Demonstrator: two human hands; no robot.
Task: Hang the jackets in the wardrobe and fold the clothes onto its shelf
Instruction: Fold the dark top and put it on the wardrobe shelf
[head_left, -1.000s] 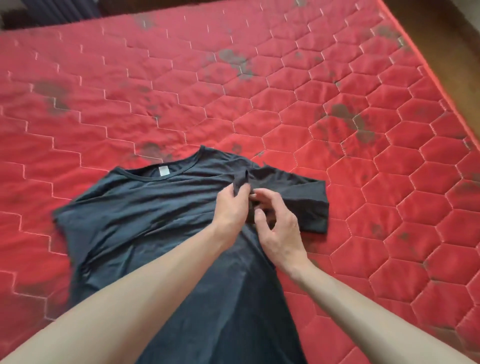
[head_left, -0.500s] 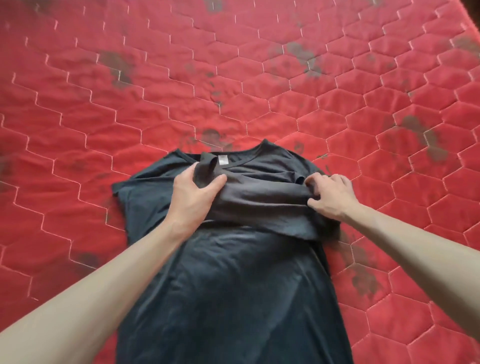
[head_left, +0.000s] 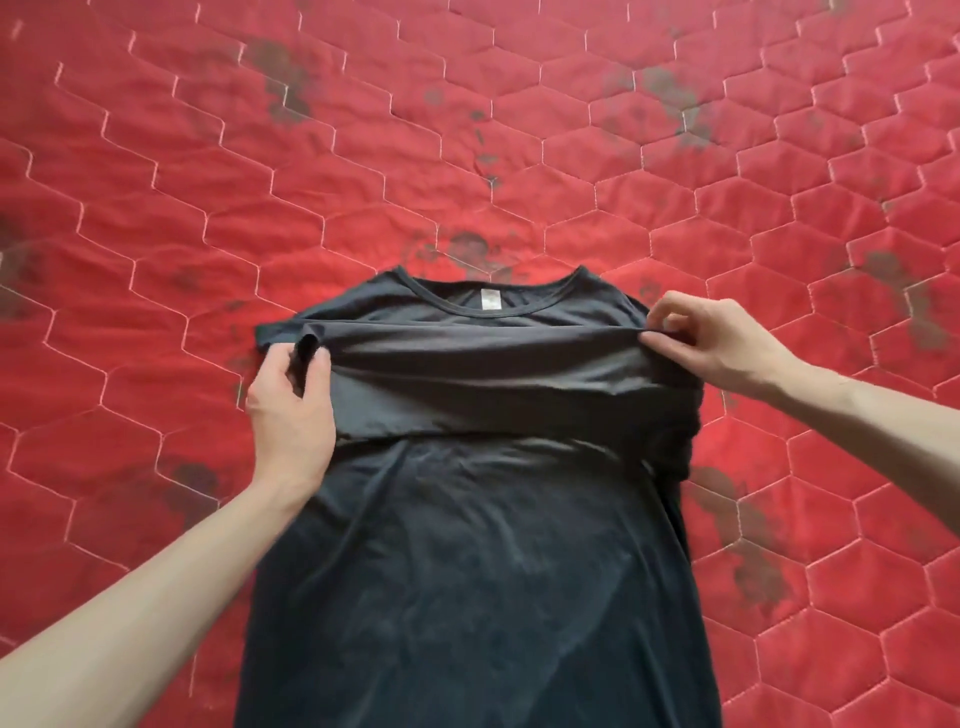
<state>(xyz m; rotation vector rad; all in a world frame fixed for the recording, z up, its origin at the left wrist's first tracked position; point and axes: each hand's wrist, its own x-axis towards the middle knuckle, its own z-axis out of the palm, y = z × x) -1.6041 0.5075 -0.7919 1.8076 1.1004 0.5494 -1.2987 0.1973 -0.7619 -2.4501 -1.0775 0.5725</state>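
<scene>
Both sleeves of the dark grey cotton T-shirt (head_left: 478, 545) now lie folded across its chest on the red quilted bed (head_left: 208, 208), your left hand (head_left: 291, 410) and right hand (head_left: 722, 343) have moved apart and pinch the fold's ends, so folding is underway.

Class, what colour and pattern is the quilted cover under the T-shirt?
Red, stitched in a pale hexagon pattern, with dark blotches, on the quilted cover; the head view shows it.
</scene>
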